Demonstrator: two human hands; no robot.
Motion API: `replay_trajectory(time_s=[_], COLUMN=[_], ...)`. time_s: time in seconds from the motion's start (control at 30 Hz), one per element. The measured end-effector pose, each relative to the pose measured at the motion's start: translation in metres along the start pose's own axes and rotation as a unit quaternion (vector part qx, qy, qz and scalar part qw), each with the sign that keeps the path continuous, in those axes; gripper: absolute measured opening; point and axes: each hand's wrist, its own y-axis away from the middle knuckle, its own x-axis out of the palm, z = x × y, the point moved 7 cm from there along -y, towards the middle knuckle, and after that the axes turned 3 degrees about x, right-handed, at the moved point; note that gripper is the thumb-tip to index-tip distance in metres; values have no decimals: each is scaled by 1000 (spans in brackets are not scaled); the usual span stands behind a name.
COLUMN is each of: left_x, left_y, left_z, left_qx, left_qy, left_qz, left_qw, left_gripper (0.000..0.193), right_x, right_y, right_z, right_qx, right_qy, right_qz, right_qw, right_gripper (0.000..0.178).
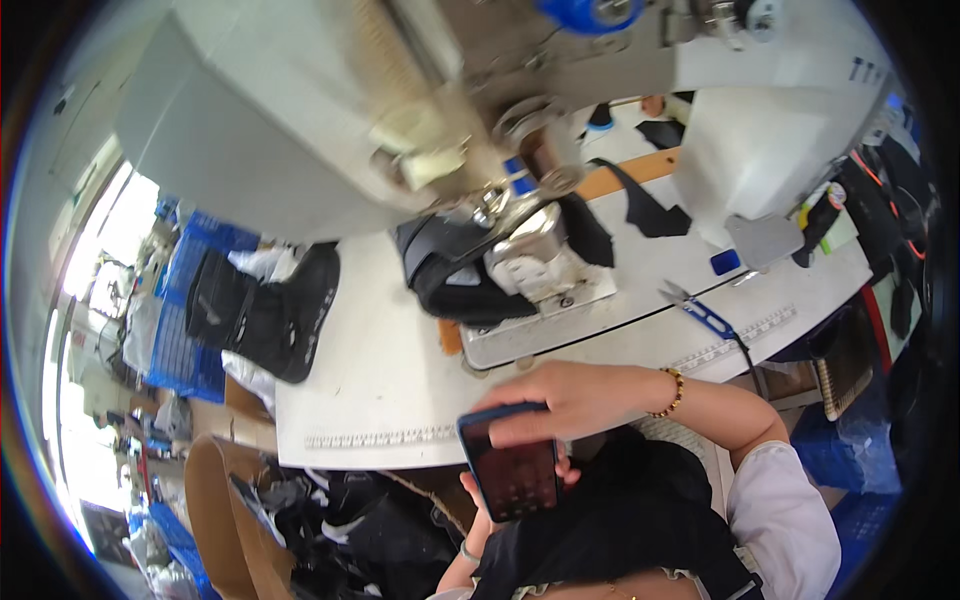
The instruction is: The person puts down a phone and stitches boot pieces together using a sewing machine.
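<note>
A smartphone (510,475) with a dark reddish screen is tilted in front of my body at the table's near edge. My left hand (480,522) is closed around it from beneath, with fingers showing along both sides. Over the phone's upper part reaches my right hand (575,400), its fingers stretched out and slightly blurred, one lying across the screen. Whether that finger touches the glass I cannot tell. Beyond my hands, a black shoe upper (455,285) rests at the working end of a large sewing machine (270,140). Neither hand is on it.
A black boot (300,310) stands on the white table (385,370) at left. Blue-handled thread snips (705,315) lie at right near a printed ruler strip (380,438). A black cut piece (645,205) lies behind. Below left, a cardboard box (225,510) holds black items.
</note>
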Motion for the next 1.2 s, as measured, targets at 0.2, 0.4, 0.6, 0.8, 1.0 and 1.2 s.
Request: replay_trajectory(time_s=[0.2, 0.4, 0.6, 0.8, 1.0, 1.2], left_x=[-8, -89, -79, -89, -83, -84], left_y=[27, 86, 55, 62, 45, 42], left_z=[43, 49, 23, 32, 45, 31], left_qx=[-225, -400, -389, -441, -379, -377], left_qy=[-56, -496, -836, -781, -804, -814], left_qz=[-197, -118, 0, -60, 22, 22], left_qw=[953, 762, 388, 439, 458, 442], left_gripper=[83, 41, 39, 26, 23, 26], right_x=[14, 30, 48, 68, 80, 71], right_y=[48, 84, 89, 76, 30, 23], right_z=[-29, -82, -132, -144, -182, -148], right_qx=[-91, -170, -114, -192, -140, -174], right_qy=[221, 221, 413, 559, 620, 475], right_qz=[-32, -101, -105, -100, -95, -122], right_qw=[970, 955, 898, 801, 766, 854], right_gripper=[29, 27, 31, 38, 30, 26])
